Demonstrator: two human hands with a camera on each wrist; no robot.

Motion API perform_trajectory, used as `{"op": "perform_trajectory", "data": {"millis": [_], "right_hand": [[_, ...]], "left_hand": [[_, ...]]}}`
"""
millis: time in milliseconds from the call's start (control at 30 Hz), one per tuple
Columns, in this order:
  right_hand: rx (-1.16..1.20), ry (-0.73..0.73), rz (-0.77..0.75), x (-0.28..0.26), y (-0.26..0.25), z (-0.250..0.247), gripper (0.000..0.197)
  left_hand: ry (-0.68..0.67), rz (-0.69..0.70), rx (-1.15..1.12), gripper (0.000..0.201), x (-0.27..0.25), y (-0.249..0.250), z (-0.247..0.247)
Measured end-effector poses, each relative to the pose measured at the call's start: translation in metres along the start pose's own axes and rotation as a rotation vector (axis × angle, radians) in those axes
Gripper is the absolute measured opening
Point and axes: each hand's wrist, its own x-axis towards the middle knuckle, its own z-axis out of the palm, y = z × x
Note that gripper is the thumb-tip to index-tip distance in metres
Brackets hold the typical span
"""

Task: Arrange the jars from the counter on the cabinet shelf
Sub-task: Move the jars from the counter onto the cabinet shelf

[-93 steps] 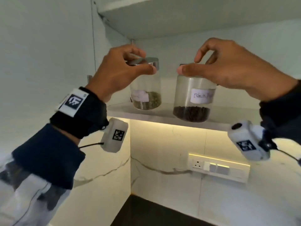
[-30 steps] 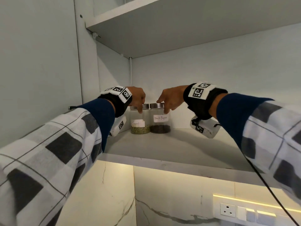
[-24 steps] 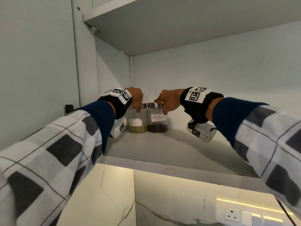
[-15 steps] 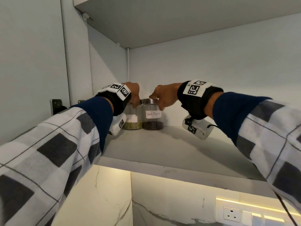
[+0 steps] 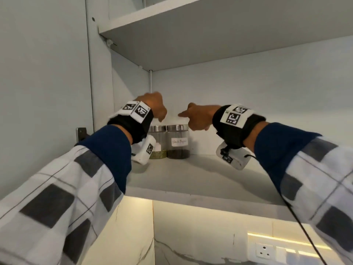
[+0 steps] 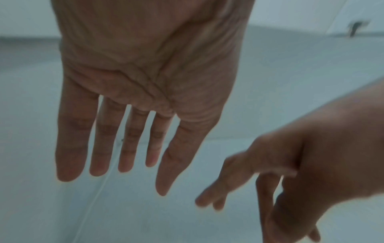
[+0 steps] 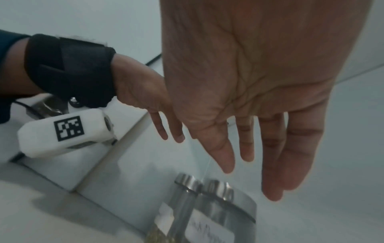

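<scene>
Wrist views show both hands' fingers spread straight, holding nothing: left hand [image 5: 154, 106] and right hand [image 5: 198, 117] hover above two jars [image 5: 177, 141] standing touching, at twelve o'clock on the shelf [image 5: 200, 178]. Placement looks done; any remaining counter jars are unseen.

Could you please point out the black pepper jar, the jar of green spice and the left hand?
Black pepper jar [image 5: 178, 141], head view, on its paper label.
Green spice jar [image 5: 157, 154], head view, on its contents.
Left hand [image 6: 149, 65], left wrist view, on the palm.

Handwritten "Black Pepper" on the right jar's [image 5: 178, 140] white label [image 5: 179, 141]; neighbouring label unreadable
</scene>
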Motion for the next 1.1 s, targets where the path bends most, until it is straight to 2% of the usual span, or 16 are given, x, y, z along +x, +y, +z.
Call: {"op": "perform_trajectory", "data": {"millis": [133, 200, 267, 400, 500, 533, 600, 733, 800, 933, 1100], "right_hand": [[0.134, -0.023, 0.024, -0.044, 0.006, -0.028, 0.062], [0.171, 0.016, 0.024, -0.078, 0.012, -0.042, 0.058], [0.184, 0.095, 0.045, -0.120, 0.014, -0.054, 0.055], [0.169, 0.347, 0.102, -0.210, 0.017, -0.056, 0.053], [0.341, 0.464, 0.098, -0.284, 0.017, -0.036, 0.061], [0.398, 0.473, 0.108, -0.311, 0.018, -0.026, 0.066], [0.438, 0.394, 0.145, -0.352, 0.027, -0.002, 0.072], [0.543, 0.249, 0.329, -0.424, 0.045, 0.059, 0.059], [0.515, 0.155, 0.385, -0.463, 0.050, 0.099, 0.067], [0.565, -0.109, 0.567, -0.527, 0.065, 0.174, 0.068], [0.635, -0.292, 0.792, -0.595, 0.076, 0.258, 0.062]], "left_hand": [[0.128, 0.051, -0.258, 0.050, -0.058, 0.015, -0.040], [0.186, 0.104, -0.384, 0.043, -0.092, 0.023, -0.050], [0.232, 0.149, -0.498, 0.041, -0.134, 0.031, -0.055], [0.332, 0.261, -0.655, 0.034, -0.221, 0.048, -0.049], [0.341, 0.356, -0.744, 0.029, -0.279, 0.062, -0.035], [0.303, 0.390, -0.773, 0.027, -0.298, 0.069, -0.025], [0.201, 0.449, -0.791, 0.024, -0.332, 0.085, -0.005], [-0.112, 0.476, -0.818, 0.024, -0.381, 0.119, 0.058], [-0.268, 0.483, -0.750, 0.024, -0.405, 0.139, 0.099], [-0.573, 0.522, -0.577, 0.029, -0.457, 0.172, 0.186], [-0.886, 0.540, -0.458, 0.033, -0.521, 0.190, 0.271]]}}
